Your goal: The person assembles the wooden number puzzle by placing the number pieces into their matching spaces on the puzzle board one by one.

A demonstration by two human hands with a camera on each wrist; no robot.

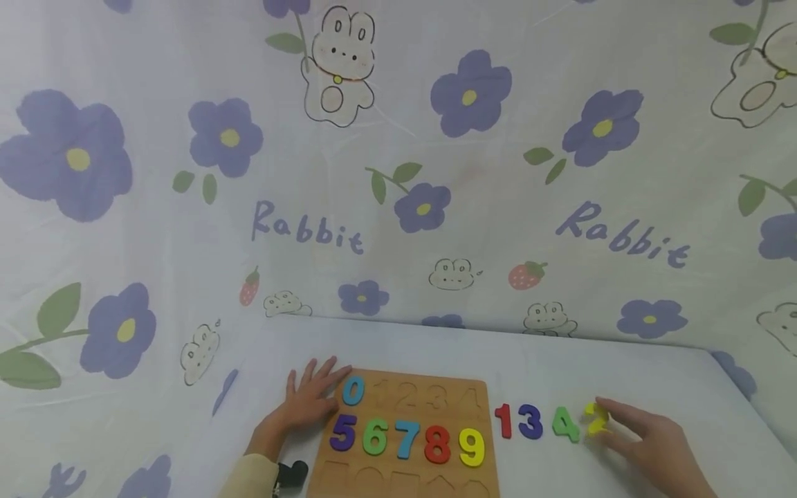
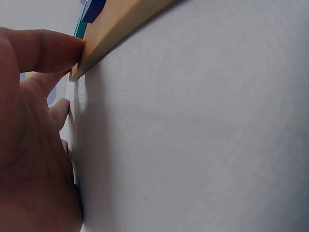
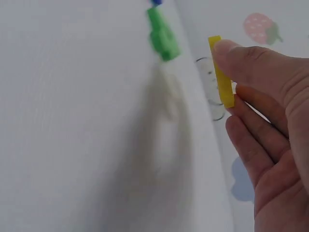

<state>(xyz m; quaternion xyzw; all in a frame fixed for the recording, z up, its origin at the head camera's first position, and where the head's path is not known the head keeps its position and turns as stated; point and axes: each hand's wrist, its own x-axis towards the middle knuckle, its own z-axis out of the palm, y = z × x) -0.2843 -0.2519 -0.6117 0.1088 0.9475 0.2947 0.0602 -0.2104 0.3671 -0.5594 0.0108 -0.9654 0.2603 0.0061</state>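
Note:
Between the thumb and fingers of my right hand is a yellow number piece, pinched and partly covered, with a shape like a 2. The right wrist view has this yellow piece edge-on, raised over the white table. My left hand lies at the left edge of a wooden number board, fingers spread, thumb against its side. On the board sit a blue 0 and the row 5 to 9, while outlines of 1 to 4 show bare wood. A green 4 is nearest the right hand.
A red 1 and a purple 3 lie right of the board on the white table. Bare shape recesses run along the board's near row. A printed rabbit-and-flower cloth hangs behind the table.

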